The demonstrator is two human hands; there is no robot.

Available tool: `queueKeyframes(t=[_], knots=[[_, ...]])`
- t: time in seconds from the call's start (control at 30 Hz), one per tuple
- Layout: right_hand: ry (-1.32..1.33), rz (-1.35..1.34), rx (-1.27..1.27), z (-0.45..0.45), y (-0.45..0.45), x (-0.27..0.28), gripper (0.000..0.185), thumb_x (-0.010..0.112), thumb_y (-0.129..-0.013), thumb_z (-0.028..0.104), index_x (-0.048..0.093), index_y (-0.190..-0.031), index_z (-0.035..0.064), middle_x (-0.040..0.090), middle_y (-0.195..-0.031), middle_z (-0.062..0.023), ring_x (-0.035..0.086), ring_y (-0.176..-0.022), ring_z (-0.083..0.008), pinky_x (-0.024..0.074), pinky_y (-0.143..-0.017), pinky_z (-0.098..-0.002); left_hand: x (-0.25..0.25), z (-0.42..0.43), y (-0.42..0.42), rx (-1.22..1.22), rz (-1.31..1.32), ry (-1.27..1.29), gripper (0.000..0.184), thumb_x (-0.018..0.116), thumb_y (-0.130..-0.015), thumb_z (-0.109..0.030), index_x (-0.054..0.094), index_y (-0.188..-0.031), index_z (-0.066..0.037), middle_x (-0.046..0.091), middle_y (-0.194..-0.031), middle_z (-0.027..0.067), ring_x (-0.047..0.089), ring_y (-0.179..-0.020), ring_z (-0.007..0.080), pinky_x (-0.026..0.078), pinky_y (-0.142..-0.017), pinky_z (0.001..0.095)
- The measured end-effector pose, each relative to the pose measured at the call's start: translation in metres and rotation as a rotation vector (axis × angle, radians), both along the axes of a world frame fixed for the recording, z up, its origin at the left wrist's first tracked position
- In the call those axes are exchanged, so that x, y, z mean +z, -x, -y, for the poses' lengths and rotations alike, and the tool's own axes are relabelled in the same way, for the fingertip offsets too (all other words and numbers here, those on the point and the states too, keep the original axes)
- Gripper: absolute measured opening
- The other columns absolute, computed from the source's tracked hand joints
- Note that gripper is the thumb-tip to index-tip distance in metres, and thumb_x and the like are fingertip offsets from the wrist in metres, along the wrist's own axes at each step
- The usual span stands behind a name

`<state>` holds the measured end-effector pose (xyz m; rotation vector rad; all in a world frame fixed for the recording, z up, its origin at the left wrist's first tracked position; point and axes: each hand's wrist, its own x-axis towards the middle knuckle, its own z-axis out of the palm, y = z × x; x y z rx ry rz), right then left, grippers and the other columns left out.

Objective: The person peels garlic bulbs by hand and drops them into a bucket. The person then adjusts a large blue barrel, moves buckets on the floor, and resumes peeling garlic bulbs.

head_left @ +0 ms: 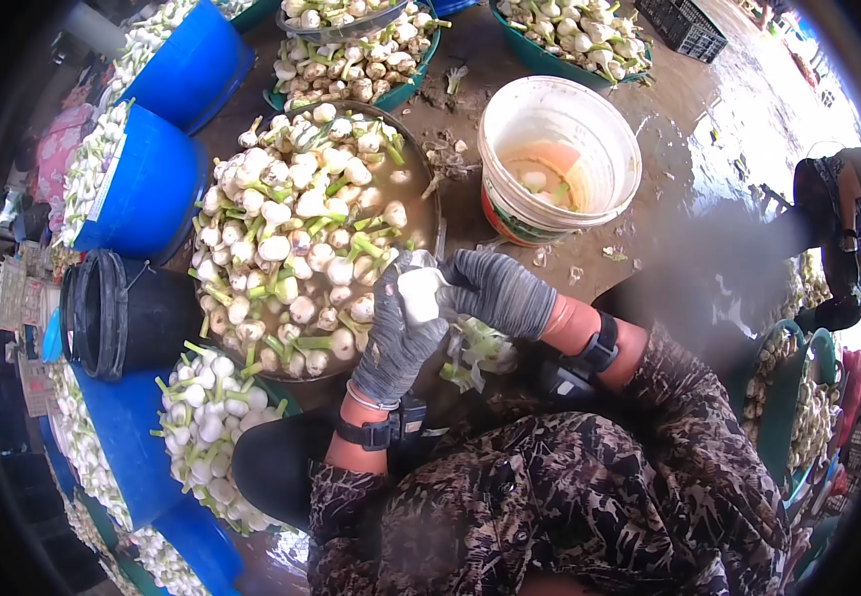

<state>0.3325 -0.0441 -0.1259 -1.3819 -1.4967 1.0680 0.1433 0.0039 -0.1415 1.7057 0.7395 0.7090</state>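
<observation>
A white garlic bulb is in my gloved left hand, whose fingers are wrapped round it. My gloved right hand touches the bulb's right side with its fingers bent together; whatever is between those fingertips is too small to tell. Just left of my hands, a wide round tub holds water and many garlic bulbs with short green stems. Pale peelings lie below my right hand.
Beyond my hands stands a white bucket with a little inside. Blue tubs and a black bucket line the left. Green basins of garlic are at the top. Another person is at the far right.
</observation>
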Motion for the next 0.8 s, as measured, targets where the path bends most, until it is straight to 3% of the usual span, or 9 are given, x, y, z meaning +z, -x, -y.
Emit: queueKeyframes(t=[0.1,0.3,0.43,0.5,0.6,0.7,0.73,0.77,0.8], knots=[[-0.069,0.284,-0.053,0.0,0.001,-0.005,0.023,0.067,-0.088,0.022,0.062,-0.099,0.0032,0.066,-0.087,-0.0149,0.064,-0.076,-0.0304,0.0511,-0.07,-0.0371,0.0,0.004,-0.001,0.01,0.052,0.387,0.058,0.064,-0.084,-0.008,0.039,-0.136,-0.001,0.054,-0.122,0.0159,0.055,-0.112,0.0277,0.046,-0.097,0.0376],[0.469,-0.227,-0.284,-0.021,-0.02,-0.022,0.027,0.063,-0.092,0.025,0.062,-0.091,-0.0022,0.064,-0.076,-0.0173,0.064,-0.068,-0.0238,0.0519,-0.067,-0.0356,0.012,0.009,-0.018,0.051,-0.126,-0.389,0.049,0.056,-0.086,-0.003,0.046,-0.134,-0.003,0.058,-0.124,0.0142,0.056,-0.113,0.0215,0.046,-0.097,0.0322],[0.375,0.201,0.089,-0.015,-0.033,-0.022,0.03,0.062,-0.091,0.028,0.063,-0.094,-0.002,0.066,-0.08,-0.0192,0.064,-0.072,-0.0324,0.0515,-0.071,-0.0385,0.003,-0.001,-0.012,0.196,0.141,0.309,0.044,0.053,-0.091,-0.012,0.046,-0.133,0.001,0.057,-0.125,0.0165,0.055,-0.117,0.0281,0.044,-0.101,0.0349],[0.275,0.348,0.275,-0.009,-0.023,-0.028,0.031,0.059,-0.09,0.033,0.063,-0.094,0.002,0.066,-0.088,-0.0222,0.064,-0.086,-0.0388,0.0502,-0.077,-0.0434,-0.027,-0.008,-0.011,0.401,0.324,0.405,0.035,0.047,-0.096,-0.023,0.054,-0.121,0.0,0.065,-0.105,0.0113,0.066,-0.09,0.021,0.054,-0.077,0.0281],[0.31,0.595,0.598,0.006,-0.011,-0.011,0.036,0.059,-0.09,0.037,0.064,-0.1,0.0034,0.067,-0.092,-0.0212,0.064,-0.088,-0.0383,0.0498,-0.08,-0.044,-0.01,-0.021,-0.008,0.742,0.336,0.758,0.034,0.046,-0.096,-0.037,0.06,-0.102,-0.007,0.064,-0.077,0.0038,0.047,-0.039,0.0105,0.029,-0.029,0.0227],[0.214,0.768,0.349,0.009,-0.001,0.001,0.037,0.062,-0.088,0.036,0.064,-0.107,0.0039,0.067,-0.094,-0.0191,0.064,-0.088,-0.0375,0.0505,-0.08,-0.0434,-0.021,-0.029,0.004,0.751,0.303,0.606,0.036,0.05,-0.095,-0.041,0.059,-0.11,-0.01,0.065,-0.078,0.0041,0.054,-0.044,0.0088,0.034,-0.032,0.0212],[0.159,0.476,0.146,0.002,0.0,0.005,0.034,0.064,-0.088,0.032,0.064,-0.107,0.0037,0.067,-0.093,-0.0184,0.065,-0.088,-0.0364,0.0509,-0.078,-0.0421,-0.022,-0.02,0.006,0.591,0.214,0.485,0.038,0.047,-0.098,-0.037,0.055,-0.12,-0.008,0.066,-0.097,0.0087,0.063,-0.062,0.0126,0.047,-0.044,0.0234],[0.113,0.182,-0.057,-0.003,0.002,0.009,0.032,0.066,-0.087,0.028,0.064,-0.108,0.0034,0.067,-0.093,-0.0178,0.065,-0.087,-0.0353,0.0513,-0.076,-0.0409,-0.036,-0.014,0.004,0.45,-0.132,-0.161,0.033,0.039,-0.101,-0.019,0.05,-0.128,-0.004,0.058,-0.115,0.0173,0.061,-0.098,0.0271,0.051,-0.088,0.0397],[0.122,0.187,-0.051,-0.006,0.002,0.013,0.032,0.066,-0.087,0.028,0.064,-0.108,0.0034,0.067,-0.093,-0.0178,0.065,-0.087,-0.0353,0.0513,-0.076,-0.0409,-0.028,-0.003,-0.001,0.313,-0.177,-0.179,0.035,0.037,-0.101,-0.015,0.045,-0.133,-0.003,0.055,-0.12,0.0184,0.057,-0.104,0.0298,0.046,-0.095,0.0417]])
